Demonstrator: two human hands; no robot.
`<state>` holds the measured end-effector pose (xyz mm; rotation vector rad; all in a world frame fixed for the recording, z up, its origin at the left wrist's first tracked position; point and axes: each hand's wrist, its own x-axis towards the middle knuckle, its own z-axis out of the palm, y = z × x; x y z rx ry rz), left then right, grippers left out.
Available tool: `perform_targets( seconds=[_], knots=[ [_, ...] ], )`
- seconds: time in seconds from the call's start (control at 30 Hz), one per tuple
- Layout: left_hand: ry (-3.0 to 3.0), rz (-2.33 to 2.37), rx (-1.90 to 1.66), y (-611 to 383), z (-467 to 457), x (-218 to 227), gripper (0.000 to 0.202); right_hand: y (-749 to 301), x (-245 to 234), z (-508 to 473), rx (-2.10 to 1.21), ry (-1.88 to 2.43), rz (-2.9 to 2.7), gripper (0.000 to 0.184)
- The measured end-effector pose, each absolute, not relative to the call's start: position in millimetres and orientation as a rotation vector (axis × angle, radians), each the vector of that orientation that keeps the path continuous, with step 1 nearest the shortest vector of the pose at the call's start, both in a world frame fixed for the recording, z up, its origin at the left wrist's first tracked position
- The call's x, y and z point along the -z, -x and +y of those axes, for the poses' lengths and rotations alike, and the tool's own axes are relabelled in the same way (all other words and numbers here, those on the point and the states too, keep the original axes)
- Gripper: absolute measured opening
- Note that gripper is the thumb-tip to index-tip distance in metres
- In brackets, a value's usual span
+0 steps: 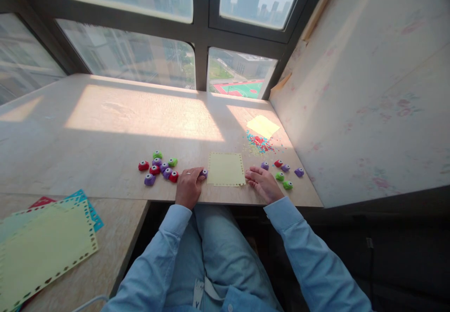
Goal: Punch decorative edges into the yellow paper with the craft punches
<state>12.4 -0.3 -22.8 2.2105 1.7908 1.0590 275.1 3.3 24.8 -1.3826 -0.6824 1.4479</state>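
Yellow sheet (225,169), edges punched, lies flat on desk (116,162) btwn both hands. L hand (190,187) grips purple punch (204,173) at sheet's L edge; R hand (265,183) has fingers bunched by its R edge, can't tell if gripping. More punches (149,179) either side, w/ confetti (260,144) beyond, nr wall (369,82).

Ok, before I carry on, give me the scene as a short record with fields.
Left hand: fingers at a purple punch
Right hand: by the right edge of the pale yellow sheet; grip unclear
Sheet: flat between the hands, holes along its edges
Left punches: clustered; red, green, purple
Right punches: spread out; same colours
Confetti: loose, beyond the right punches
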Motion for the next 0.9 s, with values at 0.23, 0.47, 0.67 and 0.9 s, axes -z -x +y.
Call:
perform_targets(
  seconds=[0.23, 0.47, 0.67, 0.9],
  knots=[
    [-2.225, 1.808, -1.078, -14.7, -2.8, 20.5, 0.026, -269.3, -20.0, 13.4, -1.478, 1.463, -0.996, 0.03],
    [-2.204, 1.816, -1.108, -14.3, -3.7, 21.4, 0.028, -269.0, -9.0, 18.0, -1.344, 1.509, -1.16, 0.018],
    [-2.182, 1.848, -1.116, -14.9, -3.5, 21.7, 0.029, -272.1, -6.7, 16.2, -1.342, 1.475, -1.131, 0.025],
    [-2.137, 1.875, -1.113, -13.4, -2.4, 25.2, 0.031, -270.9, -6.1, 18.5, -1.317, 1.432, -1.168, 0.023]
  ],
)
